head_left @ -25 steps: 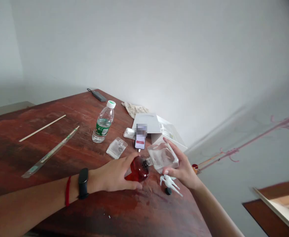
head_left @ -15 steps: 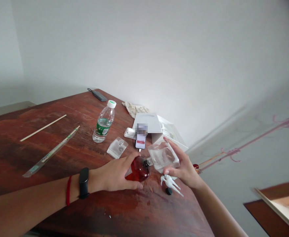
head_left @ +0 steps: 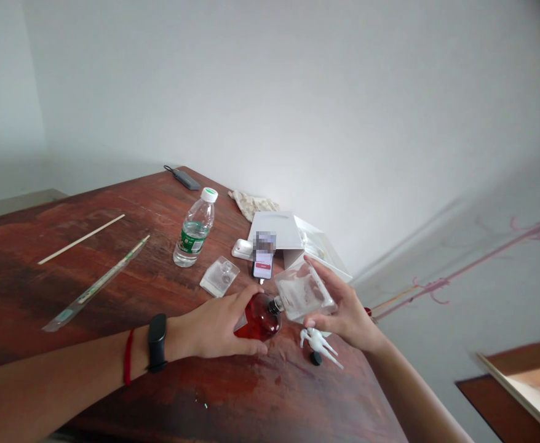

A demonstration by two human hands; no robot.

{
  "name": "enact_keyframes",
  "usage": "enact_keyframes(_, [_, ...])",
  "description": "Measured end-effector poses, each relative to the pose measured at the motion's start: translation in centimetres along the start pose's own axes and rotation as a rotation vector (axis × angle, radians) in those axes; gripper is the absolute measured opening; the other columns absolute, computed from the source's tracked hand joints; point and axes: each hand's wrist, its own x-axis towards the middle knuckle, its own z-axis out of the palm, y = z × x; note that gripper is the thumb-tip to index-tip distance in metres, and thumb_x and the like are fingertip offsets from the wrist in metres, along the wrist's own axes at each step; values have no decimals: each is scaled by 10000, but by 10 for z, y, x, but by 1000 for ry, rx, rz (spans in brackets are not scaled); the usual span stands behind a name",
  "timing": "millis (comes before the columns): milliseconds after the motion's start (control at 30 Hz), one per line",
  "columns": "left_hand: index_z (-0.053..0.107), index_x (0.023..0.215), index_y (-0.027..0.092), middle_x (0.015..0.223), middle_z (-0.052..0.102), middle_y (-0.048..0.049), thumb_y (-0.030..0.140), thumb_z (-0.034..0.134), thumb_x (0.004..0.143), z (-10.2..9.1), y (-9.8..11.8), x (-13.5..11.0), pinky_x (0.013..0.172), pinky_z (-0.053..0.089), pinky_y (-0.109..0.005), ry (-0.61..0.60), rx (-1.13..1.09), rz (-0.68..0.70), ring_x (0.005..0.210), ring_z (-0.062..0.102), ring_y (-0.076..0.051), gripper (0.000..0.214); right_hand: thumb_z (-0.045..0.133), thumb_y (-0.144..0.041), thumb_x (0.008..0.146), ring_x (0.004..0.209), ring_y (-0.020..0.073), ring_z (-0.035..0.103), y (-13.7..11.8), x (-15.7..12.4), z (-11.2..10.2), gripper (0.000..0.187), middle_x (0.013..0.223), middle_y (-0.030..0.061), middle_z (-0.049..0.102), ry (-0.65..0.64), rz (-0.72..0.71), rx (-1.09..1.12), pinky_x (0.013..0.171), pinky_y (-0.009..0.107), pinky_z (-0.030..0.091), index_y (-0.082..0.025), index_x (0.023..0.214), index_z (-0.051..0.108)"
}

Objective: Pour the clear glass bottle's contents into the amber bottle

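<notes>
My left hand [head_left: 214, 329] is wrapped round a round red glass bottle [head_left: 259, 321] that lies on the dark wooden table [head_left: 113, 295]. My right hand [head_left: 349, 314] holds a clear square container [head_left: 303, 295] tilted against the red bottle's dark neck [head_left: 277, 304]. A small white plastic piece [head_left: 318, 341] and a black cap [head_left: 315, 357] lie on the table just below my right hand. A black band and a red string sit on my left wrist.
A water bottle [head_left: 193, 229] with a green label stands further back. Beside it lie a small clear packet [head_left: 218, 277], a phone [head_left: 262, 263], a white box [head_left: 293, 237], a cloth [head_left: 251, 203], a wooden stick [head_left: 80, 239] and a long wrapped rod [head_left: 95, 283]. The table's right edge is close to my right hand.
The clear container has tipped a little more in my right hand. Both hands stay where they were.
</notes>
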Motion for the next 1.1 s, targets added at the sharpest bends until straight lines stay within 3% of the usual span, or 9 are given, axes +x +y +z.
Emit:
enact_keyframes(300, [382,1518,225,1440,643,-190,540,860,819,0,0,0,1073,511,-516,-13,40,-33,1272,669,-423,903,960,-537,694,1312,369,632,-2,2,-2,1007,1497,93,632,-17,-32,-82,1135,541,520,-369,1578,508])
enact_keyframes(600, [373,1535,228,1461,635,-189,538,857,820,0,2,0,1066,518,-512,-9,56,-37,1293,658,-422,918,943,-557,712,1232,325,668,-3,5,-6,992,1412,63,661,-63,-74,-123,1063,451,560,-417,1580,485])
enact_keyframes(1100, [383,1538,228,1425,665,-173,543,860,811,0,0,0,1055,526,-504,-2,51,-34,1259,682,-409,924,967,-510,697,1318,374,609,-4,8,-9,1005,1474,83,629,-88,-80,-175,1150,530,485,-384,1578,499])
